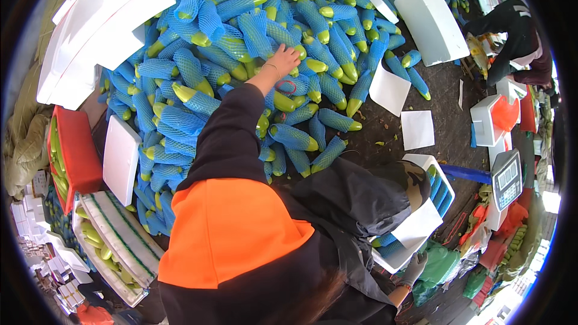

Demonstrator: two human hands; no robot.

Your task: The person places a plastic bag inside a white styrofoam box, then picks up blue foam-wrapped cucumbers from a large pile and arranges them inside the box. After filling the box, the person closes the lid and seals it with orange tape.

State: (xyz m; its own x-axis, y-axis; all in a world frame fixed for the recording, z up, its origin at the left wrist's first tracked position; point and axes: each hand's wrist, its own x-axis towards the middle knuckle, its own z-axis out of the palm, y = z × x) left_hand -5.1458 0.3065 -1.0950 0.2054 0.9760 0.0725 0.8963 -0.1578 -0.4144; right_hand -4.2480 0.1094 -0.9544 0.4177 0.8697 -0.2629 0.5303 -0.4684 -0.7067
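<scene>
My left hand [283,62], bare with a thin bracelet, reaches out over a large heap of green zucchini [342,48] in blue foam net sleeves. Its fingers are slightly bent and apart, touching the top of the heap beside a zucchini's green end. A red ring-shaped band [286,87] lies just below it. Low at the right, my right hand [414,268] wears a grey glove and hangs open beside the near corner of a white foam box [391,263]. Sleeved zucchini [441,192] lie in that box, partly covered by a white sheet [416,226].
White foam boxes [430,24] stand around the heap. At left are a red crate [73,144] and a white padded box [117,238] of unsleeved zucchini. A scale [506,180] stands right, near a green plastic bag [442,268]. Another person [512,42] bends at the far right.
</scene>
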